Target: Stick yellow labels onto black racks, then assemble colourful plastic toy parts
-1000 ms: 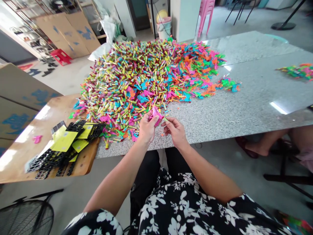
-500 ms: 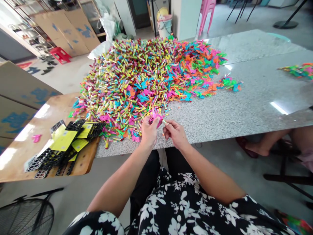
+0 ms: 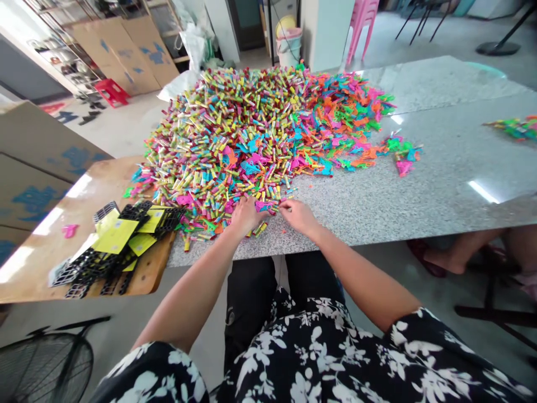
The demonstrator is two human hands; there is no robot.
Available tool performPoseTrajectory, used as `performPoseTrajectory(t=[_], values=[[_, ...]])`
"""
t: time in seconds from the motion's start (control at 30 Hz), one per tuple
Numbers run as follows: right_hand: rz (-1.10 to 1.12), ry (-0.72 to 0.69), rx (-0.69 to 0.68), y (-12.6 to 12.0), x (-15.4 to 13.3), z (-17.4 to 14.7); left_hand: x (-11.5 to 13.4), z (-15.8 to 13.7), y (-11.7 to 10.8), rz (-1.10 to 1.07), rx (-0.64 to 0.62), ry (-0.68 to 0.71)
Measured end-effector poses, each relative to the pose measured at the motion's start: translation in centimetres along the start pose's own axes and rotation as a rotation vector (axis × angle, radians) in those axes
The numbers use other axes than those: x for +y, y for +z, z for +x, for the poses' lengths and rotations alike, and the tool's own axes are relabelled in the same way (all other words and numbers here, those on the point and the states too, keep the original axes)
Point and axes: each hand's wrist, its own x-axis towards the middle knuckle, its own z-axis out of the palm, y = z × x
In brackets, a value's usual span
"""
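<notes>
A large heap of small coloured tubes (image 3: 218, 123), mostly yellow and red, covers the granite table. My left hand (image 3: 246, 215) is at the heap's near edge, its thumb and fingers around a pink toy gun (image 3: 265, 206) with some blue beside it. Close to the gun's right end is my right hand (image 3: 298, 217), thumb and forefinger pinched together. Whatever sits in that pinch is too small to make out. Several toy guns (image 3: 344, 120) in orange, green, blue and pink form the heap's right part. A few loose tubes (image 3: 260, 228) lie just below my left hand.
Black plastic racks with yellow cards (image 3: 115, 238) are stacked on the wooden table (image 3: 155, 277) at left. A small group of toy guns (image 3: 403, 148) lies right of the heap. Another person's leg (image 3: 474, 252) shows under the table at right. A fan (image 3: 46, 358) stands lower left.
The pink toy gun that was raised in my left hand is gone from it; a pink one now lies with the small group at right. My left hand has moved left and down onto the heap.
</notes>
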Motion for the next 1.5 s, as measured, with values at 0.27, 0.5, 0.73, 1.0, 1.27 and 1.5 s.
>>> performPoseTrajectory(t=[0.27, 0.5, 0.73, 1.0, 1.27, 1.5], values=[[-0.584, -0.059, -0.125, 5.1, -0.8, 1.2, -1.7, 0.2, -1.9, -0.306, 0.022, -0.038], [-0.228, 0.063, -0.066, 3.0, -0.6, 2.8, -1.8, -1.4, -4.2, -0.824, -0.103, -0.109], [0.492, 0.026, -0.144, 1.3, -1.5, 1.8, -0.6, -2.0, -4.9, -0.774, -0.121, -0.061], [0.279, -0.157, -0.272, 0.2, -3.1, 0.5, 1.5, -2.5, -5.1, -0.779, -0.273, -0.044], [0.662, -0.006, -0.210, 0.4, -2.1, 0.5, 1.4, -2.5, -4.8, -0.680, -0.386, -0.015], [0.880, 0.024, -0.258, 0.9, -1.9, -0.1, 2.3, -2.6, -5.0, -0.667, -0.464, 0.029]])
